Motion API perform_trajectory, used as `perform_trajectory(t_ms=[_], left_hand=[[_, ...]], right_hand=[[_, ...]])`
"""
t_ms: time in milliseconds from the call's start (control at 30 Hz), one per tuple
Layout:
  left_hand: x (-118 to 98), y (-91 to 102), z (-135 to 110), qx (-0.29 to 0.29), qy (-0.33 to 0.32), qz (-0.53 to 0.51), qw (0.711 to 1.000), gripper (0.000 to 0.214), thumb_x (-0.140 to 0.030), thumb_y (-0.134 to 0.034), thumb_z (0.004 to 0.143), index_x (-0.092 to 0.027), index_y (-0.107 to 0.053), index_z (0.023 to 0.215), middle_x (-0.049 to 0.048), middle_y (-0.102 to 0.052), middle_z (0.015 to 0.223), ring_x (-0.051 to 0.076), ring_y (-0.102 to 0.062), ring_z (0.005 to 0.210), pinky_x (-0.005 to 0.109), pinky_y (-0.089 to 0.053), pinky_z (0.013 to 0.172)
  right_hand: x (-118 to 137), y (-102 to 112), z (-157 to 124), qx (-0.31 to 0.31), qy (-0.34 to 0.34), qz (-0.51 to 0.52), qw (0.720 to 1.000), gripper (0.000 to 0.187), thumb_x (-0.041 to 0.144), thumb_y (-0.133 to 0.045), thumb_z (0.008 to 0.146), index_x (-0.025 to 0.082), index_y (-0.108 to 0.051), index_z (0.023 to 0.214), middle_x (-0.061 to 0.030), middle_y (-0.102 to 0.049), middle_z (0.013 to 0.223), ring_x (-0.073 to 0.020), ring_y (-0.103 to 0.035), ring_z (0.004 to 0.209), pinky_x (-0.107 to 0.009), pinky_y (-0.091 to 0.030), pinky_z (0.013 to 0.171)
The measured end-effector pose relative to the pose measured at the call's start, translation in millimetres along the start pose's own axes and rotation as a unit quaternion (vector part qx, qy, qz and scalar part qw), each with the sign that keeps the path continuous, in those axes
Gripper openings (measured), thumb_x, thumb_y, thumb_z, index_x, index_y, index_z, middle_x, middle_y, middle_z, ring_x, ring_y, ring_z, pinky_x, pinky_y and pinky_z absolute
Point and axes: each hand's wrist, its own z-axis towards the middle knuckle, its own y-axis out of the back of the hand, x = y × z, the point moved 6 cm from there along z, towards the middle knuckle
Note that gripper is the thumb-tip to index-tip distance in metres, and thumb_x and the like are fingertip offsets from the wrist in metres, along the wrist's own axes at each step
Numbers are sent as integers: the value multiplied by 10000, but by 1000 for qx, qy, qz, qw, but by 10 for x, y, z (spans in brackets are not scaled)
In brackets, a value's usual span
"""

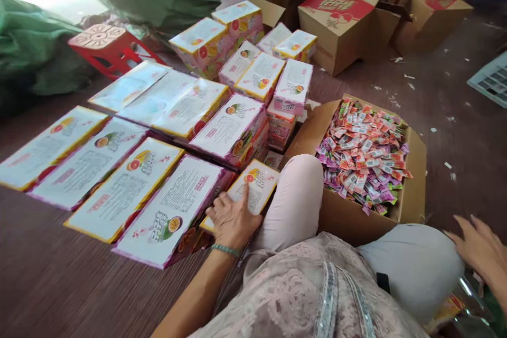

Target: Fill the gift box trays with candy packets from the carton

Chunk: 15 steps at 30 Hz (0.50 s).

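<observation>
My left hand (234,217), with a green bead bracelet at the wrist, lies spread on top of a yellow-edged candy box (259,182) beside my left knee. That box has a white face with a grapefruit picture. Close by on the left is a purple-edged box (170,211) with a passion fruit picture. My right hand (479,248) is over by my right knee, fingers apart, and I see nothing in it. Between my knees stands an open carton (414,185) heaped with small orange, purple and green candy packets (360,153).
Several more printed boxes (134,179) are laid out in rows and stacks to the left. A red stool (105,45) stands behind them. Open cardboard cartons (336,31) are at the back. A pale plastic crate (493,79) is at the right edge; paper scraps litter the floor.
</observation>
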Motion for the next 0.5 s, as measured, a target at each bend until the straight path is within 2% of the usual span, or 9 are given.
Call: perform_trajectory(t_ms=[33, 100, 167, 233, 300, 367, 400, 467, 500], left_hand=[[42, 105, -81, -10, -3, -5, 1000, 869, -491, -605, 781, -230, -433, 1592, 270, -527, 1273, 458, -523, 1106, 525, -382, 896], [171, 293, -216, -36, -3, -27, 999, 905, -594, -572, 748, -267, -445, 1583, 239, -548, 1266, 486, -530, 1115, 583, -399, 913], [333, 520, -298, -74, 8, -81, 994, 987, -704, -552, 658, -404, -398, 1586, 169, -593, 1233, 532, -524, 1143, 662, -400, 932], [422, 832, -335, -117, -1, -169, 979, 1069, -741, -585, 531, -573, -327, 1555, 79, -630, 1227, 565, -504, 1221, 702, -393, 976], [358, 1160, -327, -117, -24, -284, 951, 1092, -678, -666, 464, -692, -305, 1494, -34, -660, 1269, 539, -507, 1290, 668, -420, 1017], [85, 1391, -264, -49, -58, -436, 896, 1059, -583, -729, 482, -707, -354, 1464, -125, -670, 1330, 481, -540, 1312, 601, -481, 1020], [-128, 1448, -213, 6, -80, -517, 852, 1025, -526, -752, 501, -673, -412, 1457, -137, -677, 1344, 457, -566, 1299, 567, -521, 997], [-666, 1467, -77, 124, -140, -649, 738, 900, -406, -782, 498, -512, -601, 1373, -74, -731, 1282, 438, -633, 1225, 508, -587, 939], [-964, 1417, 0, 196, -167, -684, 683, 794, -344, -792, 483, -411, -690, 1268, -25, -770, 1188, 432, -679, 1148, 483, -614, 897]], right_hand=[[16, -104, 30, 20, -13, 1, 1000, 468, 620, -478, 902, 354, -725, 1199, -289, -620, 1336, -471, -665, 1124, -623, -548, 748], [199, -279, 141, 51, -2, 27, 998, 554, 581, -430, 929, 243, -710, 1265, -293, -534, 1476, -471, -605, 1254, -623, -532, 914], [514, -324, 284, 24, 39, 86, 995, 570, 529, -435, 939, 170, -687, 1303, -263, -520, 1506, -442, -565, 1328, -600, -495, 1041], [889, -288, 390, 1, 85, 196, 977, 525, 510, -472, 941, 172, -697, 1273, -217, -584, 1451, -386, -587, 1314, -561, -473, 1102], [1271, -195, 435, 8, 116, 327, 938, 466, 537, -528, 936, 201, -728, 1189, -176, -673, 1329, -348, -623, 1257, -528, -466, 1117], [1642, -84, 426, 61, 124, 469, 872, 447, 604, -600, 915, 236, -741, 1126, -130, -730, 1203, -320, -665, 1160, -498, -495, 1076], [1818, -26, 409, 102, 122, 549, 821, 474, 651, -625, 900, 249, -738, 1123, -110, -741, 1162, -303, -679, 1114, -480, -515, 1043], [2123, 110, 375, 178, 112, 703, 679, 571, 749, -657, 845, 265, -726, 1140, -83, -747, 1128, -276, -691, 1074, -447, -544, 989], [2226, 181, 378, 199, 102, 765, 604, 613, 783, -680, 806, 268, -722, 1137, -74, -747, 1120, -268, -693, 1071, -434, -552, 973]])
